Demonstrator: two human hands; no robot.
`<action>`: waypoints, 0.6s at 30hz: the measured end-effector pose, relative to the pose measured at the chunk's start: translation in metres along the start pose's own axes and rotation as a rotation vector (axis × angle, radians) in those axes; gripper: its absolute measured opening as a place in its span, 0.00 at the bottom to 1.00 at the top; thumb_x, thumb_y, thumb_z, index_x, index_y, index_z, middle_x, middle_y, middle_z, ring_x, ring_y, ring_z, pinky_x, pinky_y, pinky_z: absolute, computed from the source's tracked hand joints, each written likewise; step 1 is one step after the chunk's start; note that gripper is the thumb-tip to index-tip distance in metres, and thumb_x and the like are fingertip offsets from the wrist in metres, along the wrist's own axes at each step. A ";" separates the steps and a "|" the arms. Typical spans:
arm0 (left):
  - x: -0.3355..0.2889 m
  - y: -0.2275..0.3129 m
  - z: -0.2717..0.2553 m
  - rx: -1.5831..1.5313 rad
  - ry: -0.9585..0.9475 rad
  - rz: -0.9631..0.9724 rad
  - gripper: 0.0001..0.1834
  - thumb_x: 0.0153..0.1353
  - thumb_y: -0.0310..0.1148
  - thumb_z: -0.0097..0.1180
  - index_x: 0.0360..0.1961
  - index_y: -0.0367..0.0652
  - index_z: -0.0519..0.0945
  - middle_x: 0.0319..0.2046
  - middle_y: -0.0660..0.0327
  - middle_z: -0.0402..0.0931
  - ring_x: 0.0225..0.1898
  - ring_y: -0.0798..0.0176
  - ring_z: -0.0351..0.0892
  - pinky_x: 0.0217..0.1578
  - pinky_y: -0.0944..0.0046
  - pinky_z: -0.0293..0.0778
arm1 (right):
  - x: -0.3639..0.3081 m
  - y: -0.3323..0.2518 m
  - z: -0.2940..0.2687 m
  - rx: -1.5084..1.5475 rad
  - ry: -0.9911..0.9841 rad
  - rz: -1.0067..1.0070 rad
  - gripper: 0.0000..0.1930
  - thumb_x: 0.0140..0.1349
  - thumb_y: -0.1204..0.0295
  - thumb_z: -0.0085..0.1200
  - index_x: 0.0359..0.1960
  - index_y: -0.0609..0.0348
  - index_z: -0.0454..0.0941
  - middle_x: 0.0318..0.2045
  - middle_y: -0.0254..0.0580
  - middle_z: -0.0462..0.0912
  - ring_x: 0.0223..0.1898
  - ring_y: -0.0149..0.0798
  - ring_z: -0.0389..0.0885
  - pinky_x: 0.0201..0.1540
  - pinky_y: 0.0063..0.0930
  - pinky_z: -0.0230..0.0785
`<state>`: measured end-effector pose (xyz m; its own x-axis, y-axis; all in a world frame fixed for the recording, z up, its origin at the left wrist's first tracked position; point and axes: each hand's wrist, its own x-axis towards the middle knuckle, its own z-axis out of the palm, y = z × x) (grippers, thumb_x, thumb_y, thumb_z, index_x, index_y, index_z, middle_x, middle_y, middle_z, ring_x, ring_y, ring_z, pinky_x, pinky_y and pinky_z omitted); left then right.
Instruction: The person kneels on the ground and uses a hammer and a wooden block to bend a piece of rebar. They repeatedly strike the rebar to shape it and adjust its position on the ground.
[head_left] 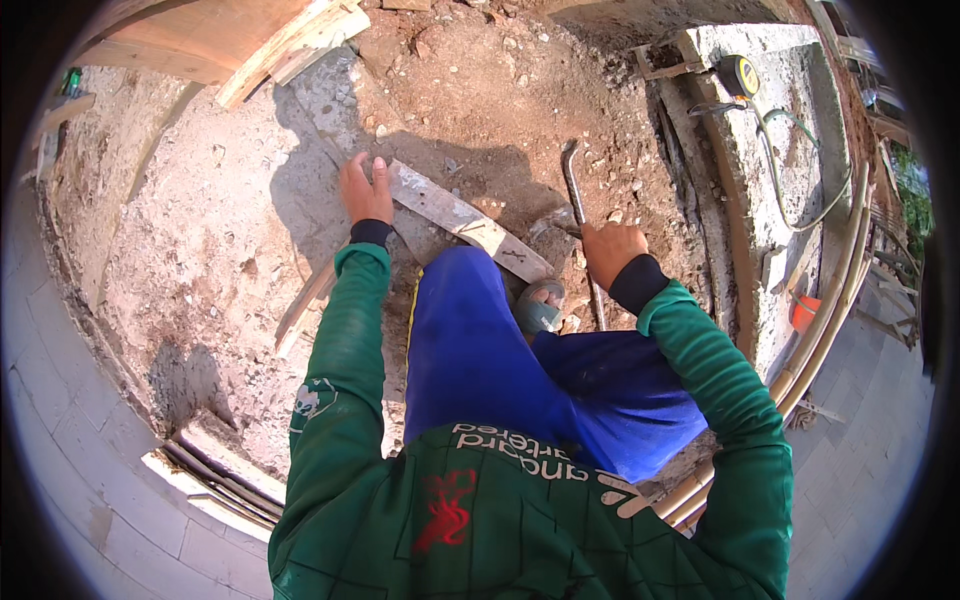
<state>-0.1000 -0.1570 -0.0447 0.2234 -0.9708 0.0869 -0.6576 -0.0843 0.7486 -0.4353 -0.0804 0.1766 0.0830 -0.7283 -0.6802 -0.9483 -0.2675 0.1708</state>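
A worn, dirt-smeared wooden plank (450, 212) lies slanting across the ground before my knees. Beside its left end is my left hand (366, 192), thumb and fingers apart; whether it presses on the wood is hard to see. My right hand (612, 252) is closed around the dark handle of what looks like a hammer (552, 222), its metal head pointing left above the plank's right end. A bent steel crowbar (574, 185) lies lengthwise on the soil and passes beneath that hand. My sandalled foot (541, 304) is close to the plank's right end.
A concrete ledge (770, 170) at right carries a yellow-and-black tape measure (738, 75) and a thin green hose (800, 226). Bamboo poles (822, 318) and an orange container (804, 313) are beyond. Wooden boards (290, 50) stand at upper left; a wood strip (305, 308) lies left of my knee.
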 end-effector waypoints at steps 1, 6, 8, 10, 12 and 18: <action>-0.011 -0.010 -0.023 -0.002 0.036 0.047 0.30 0.65 0.55 0.51 0.53 0.36 0.73 0.49 0.45 0.73 0.54 0.40 0.70 0.54 0.48 0.66 | -0.008 0.015 -0.011 -0.050 -0.003 0.010 0.08 0.60 0.70 0.51 0.37 0.59 0.78 0.27 0.49 0.83 0.33 0.50 0.85 0.35 0.43 0.76; -0.115 -0.087 -0.113 0.523 -0.194 -0.189 0.41 0.57 0.59 0.60 0.62 0.39 0.68 0.60 0.47 0.66 0.64 0.45 0.63 0.62 0.43 0.57 | -0.082 0.116 0.007 -0.054 0.327 0.184 0.27 0.56 0.70 0.60 0.59 0.54 0.69 0.45 0.50 0.73 0.48 0.54 0.75 0.50 0.48 0.68; -0.159 -0.115 -0.143 0.708 -0.250 -0.260 0.42 0.55 0.56 0.64 0.63 0.40 0.67 0.61 0.51 0.66 0.65 0.47 0.61 0.64 0.44 0.55 | -0.118 0.136 0.025 0.130 0.319 0.326 0.26 0.59 0.66 0.59 0.60 0.55 0.70 0.48 0.53 0.75 0.51 0.54 0.76 0.52 0.46 0.68; -0.182 -0.143 -0.169 0.776 -0.286 -0.308 0.38 0.54 0.49 0.66 0.61 0.42 0.69 0.60 0.52 0.67 0.65 0.47 0.62 0.63 0.45 0.56 | -0.139 0.134 0.051 0.414 0.272 0.442 0.25 0.60 0.62 0.58 0.59 0.56 0.73 0.49 0.56 0.79 0.51 0.53 0.79 0.53 0.43 0.71; -0.192 -0.168 -0.186 0.773 -0.283 -0.305 0.34 0.53 0.42 0.68 0.59 0.42 0.71 0.58 0.53 0.69 0.64 0.46 0.63 0.62 0.44 0.58 | -0.153 0.114 0.095 0.521 0.273 0.446 0.23 0.59 0.63 0.59 0.55 0.58 0.76 0.40 0.54 0.84 0.44 0.54 0.83 0.50 0.44 0.73; -0.179 -0.172 -0.184 0.487 -0.325 -0.133 0.23 0.49 0.30 0.67 0.47 0.37 0.77 0.46 0.45 0.75 0.50 0.40 0.74 0.50 0.46 0.69 | -0.179 0.061 0.272 0.664 -0.021 0.577 0.32 0.57 0.58 0.62 0.62 0.56 0.71 0.50 0.57 0.81 0.55 0.56 0.78 0.59 0.44 0.70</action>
<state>0.1050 0.0727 -0.0681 0.1459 -0.9572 -0.2498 -0.9101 -0.2289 0.3455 -0.5917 0.2049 0.1145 -0.4640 -0.6228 -0.6300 -0.8231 0.5661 0.0466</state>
